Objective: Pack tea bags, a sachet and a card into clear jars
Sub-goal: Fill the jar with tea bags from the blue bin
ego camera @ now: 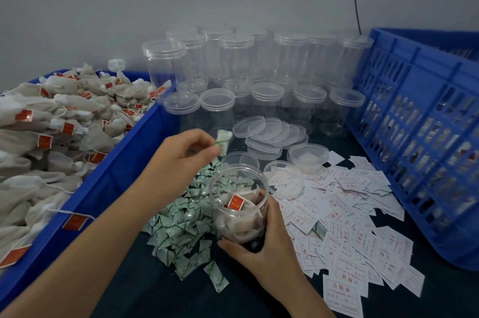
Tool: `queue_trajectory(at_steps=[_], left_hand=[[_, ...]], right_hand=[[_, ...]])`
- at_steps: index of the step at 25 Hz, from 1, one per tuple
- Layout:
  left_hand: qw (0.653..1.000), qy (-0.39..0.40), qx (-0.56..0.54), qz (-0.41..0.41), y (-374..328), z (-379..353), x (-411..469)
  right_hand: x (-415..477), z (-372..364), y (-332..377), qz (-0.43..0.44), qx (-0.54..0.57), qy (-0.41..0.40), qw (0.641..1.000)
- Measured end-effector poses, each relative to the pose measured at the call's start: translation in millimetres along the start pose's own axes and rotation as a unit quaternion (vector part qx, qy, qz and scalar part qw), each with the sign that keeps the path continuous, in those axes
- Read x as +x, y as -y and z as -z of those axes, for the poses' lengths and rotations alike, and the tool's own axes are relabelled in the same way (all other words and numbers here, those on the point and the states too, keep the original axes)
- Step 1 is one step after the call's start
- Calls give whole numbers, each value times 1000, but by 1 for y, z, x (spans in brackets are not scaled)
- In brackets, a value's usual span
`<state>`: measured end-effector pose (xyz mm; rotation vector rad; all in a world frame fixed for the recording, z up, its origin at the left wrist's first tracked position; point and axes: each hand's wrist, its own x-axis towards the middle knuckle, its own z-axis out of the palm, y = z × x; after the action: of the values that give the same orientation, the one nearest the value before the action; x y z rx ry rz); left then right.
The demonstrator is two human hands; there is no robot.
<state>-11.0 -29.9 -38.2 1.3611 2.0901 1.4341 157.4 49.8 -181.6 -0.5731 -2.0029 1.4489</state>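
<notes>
Step, judged: sachet goes in now, tea bags already loaded, card not yet. Next move calls for carrying the sachet back over the mouth and releasing it cleanly, then picking one card from the heap on the right.

Right hand (pixel 261 247) nearest, on the dark worktop (pixel 155 291), thumb on the left and fingers (pixel 272 216) curled round the right side of the open clear plastic jar (pixel 237 214), which it holds tipped toward the camera. Inside: beige mesh tea bags (pixel 241 227), a red tag on top. Jar sits between the pile of green-and-white sachets (pixel 181 227) and the scatter of white printed cards (pixel 350 214).

Left hand (pixel 181 151) is farther out, arm reaching from the lower left, thumb and forefinger pinching one green-and-white sachet (pixel 223 142) above and just beyond the jar mouth, other fingers loosely curled.

Behind: loose clear round lids (pixel 269 131) stacked. Left, blue plastic bin (pixel 116 162) heaped with loose tea bags. Right, blue slotted crate (pixel 414 110). Farthest, capped empty clear jars (pixel 233 58) against the wall.
</notes>
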Motion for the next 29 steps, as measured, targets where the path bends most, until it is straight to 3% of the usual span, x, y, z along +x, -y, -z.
queue_trajectory(at_steps=[3, 5, 9, 11, 13, 15, 17, 19, 24, 27, 29], left_hand=[[981, 101, 160, -43, -8, -3, -14], [976, 99, 187, -41, -5, -8, -21], [994, 90, -20, 56, 5, -35, -44], [988, 49, -131, 71, 15, -56, -56], [974, -17, -218, 57, 24, -74, -61], [964, -63, -257, 26, 29, -86, -63], [959, -81, -271, 9, 28, -88, -63], [954, -80, -288, 5, 29, -88, -63], [946, -77, -314, 3, 30, -88, -64], [948, -83, -307, 1, 32, -88, -63], [950, -86, -300, -4, 34, -89, -62]], right_hand=[[0, -1, 3, -1, 3, 3, 1000], [-2, -1, 8, -7, -5, 7, 1000], [-4, 8, 28, -32, -36, -13, 999], [-3, 26, 35, -19, -75, -107, 991], [3, 52, 37, -8, -198, -193, 961], [8, 74, 36, -90, -359, -136, 919], [6, 84, 31, -192, -422, -59, 884], [6, 88, 31, -194, -366, -86, 906], [12, 93, 64, -65, -231, -207, 949], [21, 76, 102, 17, -103, -113, 988], [33, 59, 119, 40, -115, 7, 993]])
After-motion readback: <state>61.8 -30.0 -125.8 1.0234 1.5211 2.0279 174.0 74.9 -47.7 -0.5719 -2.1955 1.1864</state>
